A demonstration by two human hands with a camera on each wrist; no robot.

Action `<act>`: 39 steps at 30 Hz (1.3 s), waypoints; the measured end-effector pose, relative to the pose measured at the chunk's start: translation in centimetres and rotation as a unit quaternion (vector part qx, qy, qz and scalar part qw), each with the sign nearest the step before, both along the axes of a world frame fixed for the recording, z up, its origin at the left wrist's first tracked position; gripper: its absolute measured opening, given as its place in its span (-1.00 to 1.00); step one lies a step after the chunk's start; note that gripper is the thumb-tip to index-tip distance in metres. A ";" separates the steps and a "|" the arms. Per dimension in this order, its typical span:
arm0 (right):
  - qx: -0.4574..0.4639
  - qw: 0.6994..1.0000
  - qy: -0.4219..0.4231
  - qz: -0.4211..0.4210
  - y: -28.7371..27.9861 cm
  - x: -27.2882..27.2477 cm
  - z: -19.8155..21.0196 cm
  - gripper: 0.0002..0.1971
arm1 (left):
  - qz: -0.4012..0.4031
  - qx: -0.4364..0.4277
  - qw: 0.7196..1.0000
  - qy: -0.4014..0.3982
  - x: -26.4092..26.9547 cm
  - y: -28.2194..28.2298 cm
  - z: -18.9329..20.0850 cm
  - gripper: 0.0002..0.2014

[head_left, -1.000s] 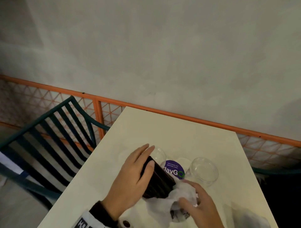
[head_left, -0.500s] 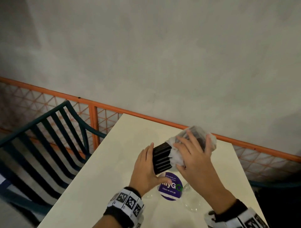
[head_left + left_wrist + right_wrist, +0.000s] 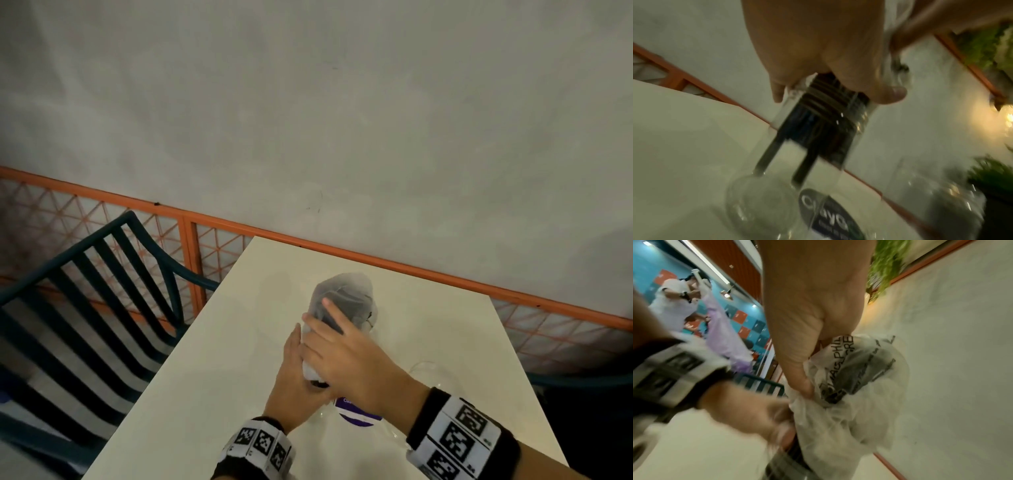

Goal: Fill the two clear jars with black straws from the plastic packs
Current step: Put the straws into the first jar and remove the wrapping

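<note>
A translucent plastic pack [image 3: 342, 291] of black straws stands upended over the clear jar with the purple label [image 3: 356, 416]. My right hand [image 3: 342, 349] grips the pack [image 3: 859, 369] around its middle. My left hand [image 3: 294, 370] holds the lower end at the jar's mouth. In the left wrist view, the black straws [image 3: 818, 129] hang from the left hand [image 3: 818, 40] inside the jar [image 3: 748, 203], with two straws slid lower than the rest. The second clear jar [image 3: 428, 370] stands empty just to the right [image 3: 931, 203].
The white table [image 3: 239, 342] ends at an orange mesh railing [image 3: 411, 270] before a grey wall. A dark green slatted chair [image 3: 85, 308] stands at the left edge, and another dark chair [image 3: 582, 380] sits at the right.
The pack was lifted off the table, held level above the jars, then tipped upright with its open end down into the labelled jar. Both hands moved with it.
</note>
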State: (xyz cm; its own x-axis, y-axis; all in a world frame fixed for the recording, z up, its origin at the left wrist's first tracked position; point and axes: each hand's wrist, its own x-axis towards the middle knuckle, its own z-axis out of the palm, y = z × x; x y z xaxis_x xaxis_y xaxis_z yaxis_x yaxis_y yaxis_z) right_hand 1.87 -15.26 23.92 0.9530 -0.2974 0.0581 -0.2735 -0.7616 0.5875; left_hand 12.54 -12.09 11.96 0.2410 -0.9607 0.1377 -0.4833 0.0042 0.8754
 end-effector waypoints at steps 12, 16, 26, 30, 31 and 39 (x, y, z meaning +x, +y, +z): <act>0.098 0.924 -0.326 -0.171 2.1 -3.1 -3.7 0.08 | -0.030 -0.119 0.992 0.011 4.8 2.5 2.9 -0.26; 0.301 0.748 -0.520 -0.283 2.7 -4.9 -5.3 -0.27 | 0.009 -0.146 0.988 -0.042 5.2 2.6 3.3 -0.47; 0.412 0.688 -0.593 -0.073 2.3 -5.7 0.3 -0.44 | 0.096 -0.242 0.965 0.020 3.4 3.8 10.7 -0.68; 0.377 0.732 -0.567 -0.022 2.8 -6.1 2.0 -0.45 | 0.110 -0.258 0.959 0.029 2.9 5.7 13.9 -0.77; 0.366 0.736 -0.569 -0.018 3.1 -6.2 2.2 -0.46 | 0.109 -0.264 0.958 0.002 3.0 6.3 14.3 -0.80; 0.496 0.701 -0.509 -0.064 8.7 -5.3 1.2 -0.76 | -0.009 -0.184 0.982 -0.035 2.1 12.5 13.1 -0.72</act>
State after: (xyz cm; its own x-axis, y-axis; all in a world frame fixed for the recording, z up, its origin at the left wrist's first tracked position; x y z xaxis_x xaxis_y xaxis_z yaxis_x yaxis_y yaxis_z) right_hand -3.43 -6.57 25.14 0.5306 -0.7514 0.3924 -0.2687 -0.5881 -0.7628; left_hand 14.59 0.42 25.10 0.2022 -0.8468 0.4920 -0.5390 0.3232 0.7778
